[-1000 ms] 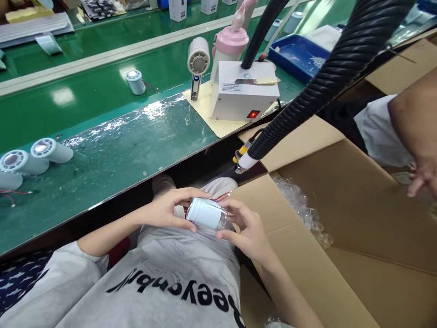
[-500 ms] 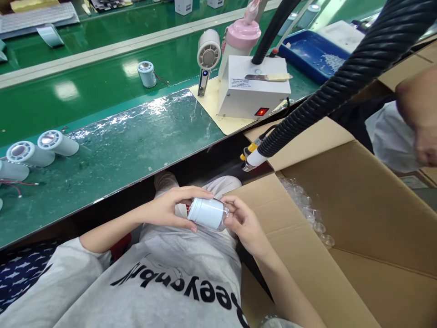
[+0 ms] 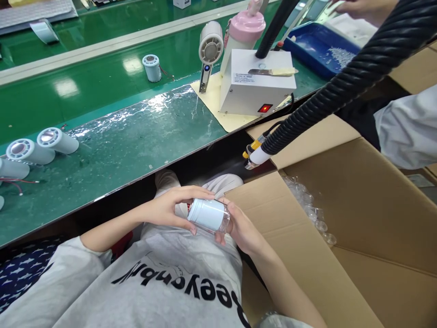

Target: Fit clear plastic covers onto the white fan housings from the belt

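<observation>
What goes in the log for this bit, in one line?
left hand: holds cylinder | right hand: on its clear end | over lap | box at right

I hold a small white tube [image 3: 207, 214] in both my hands, low over my lap. It is round like a can and lies on its side. Its flat white end points to my left hand [image 3: 167, 210]. The other end has a clear, see-through cap [image 3: 224, 222], and that end rests against my right hand [image 3: 241, 228]. My fingers wrap around it from both sides.
</observation>
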